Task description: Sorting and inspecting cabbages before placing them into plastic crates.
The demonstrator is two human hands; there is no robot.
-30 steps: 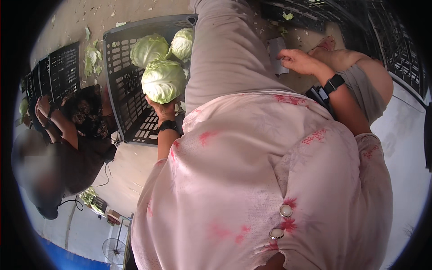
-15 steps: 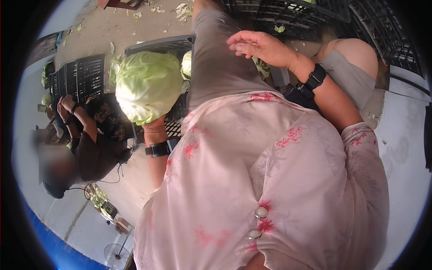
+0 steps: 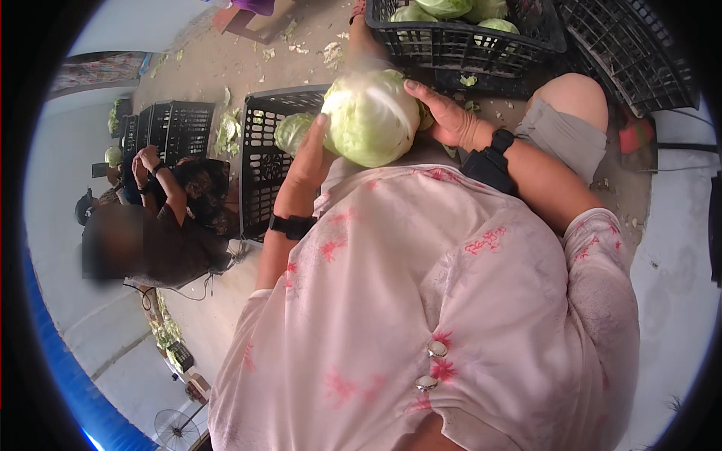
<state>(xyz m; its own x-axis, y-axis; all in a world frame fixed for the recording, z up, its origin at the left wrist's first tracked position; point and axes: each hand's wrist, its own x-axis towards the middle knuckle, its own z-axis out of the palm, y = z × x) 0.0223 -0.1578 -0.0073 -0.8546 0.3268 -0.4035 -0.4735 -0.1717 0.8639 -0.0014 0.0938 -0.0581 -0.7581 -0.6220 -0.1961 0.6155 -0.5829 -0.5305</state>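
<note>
A pale green cabbage [image 3: 372,124] is raised over my lap between my two hands. My left hand [image 3: 310,154] clasps its left side, the thumb pointing up along the leaves. On the other side, my right hand [image 3: 445,119] has its thumb at the cabbage's upper right edge; its other fingers are largely out of sight behind. Some of the upper leaves are smeared by motion. A second cabbage [image 3: 292,134] sits in the black slatted crate [image 3: 257,143] just left of my left hand.
Several cabbages fill a black crate [image 3: 466,41] at the far side. Another black crate [image 3: 632,52] stands tilted at the far right. Leaf scraps [image 3: 228,134] litter the floor. On the left a co-worker [image 3: 162,233] sits beside black crates [image 3: 169,128]. A fan [image 3: 177,428] stands at lower left.
The cabbage has come rightward in my left hand to the front of my lap. My right hand, empty before, has lowered onto its right side. The view has shifted, showing more of the far crate.
</note>
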